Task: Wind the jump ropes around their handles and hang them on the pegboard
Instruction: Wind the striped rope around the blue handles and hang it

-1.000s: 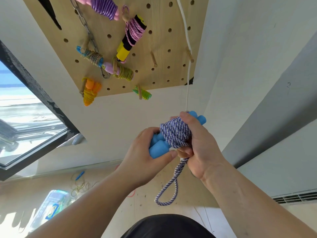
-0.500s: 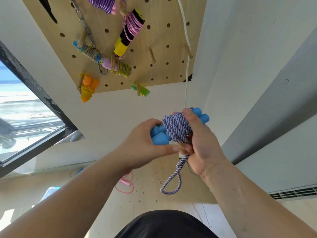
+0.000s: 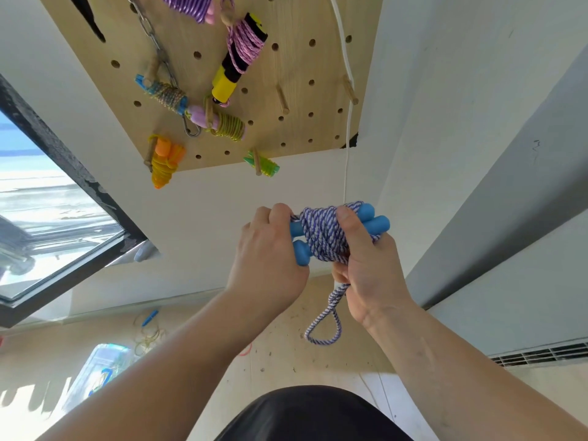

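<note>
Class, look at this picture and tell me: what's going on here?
A person is holding a jump rope in both hands. The left hand grips the blue handles at one end; the right hand grips the purple-and-white cord wound round them, with a short loop hanging below. It is not yet on the pegboard, where other wound ropes hang on pegs.

The wooden pegboard (image 3: 296,132) carries wound ropes on its pegs (image 3: 282,98). Around the yellow-and-black bundle (image 3: 238,58) in pink rope hang a purple bundle (image 3: 191,4) above-left, a blue-handled bundle (image 3: 165,94) to the left, a pink-handled bundle (image 3: 222,122) just below, an orange bundle (image 3: 164,160) lower left and green handles (image 3: 262,163) below.
</note>
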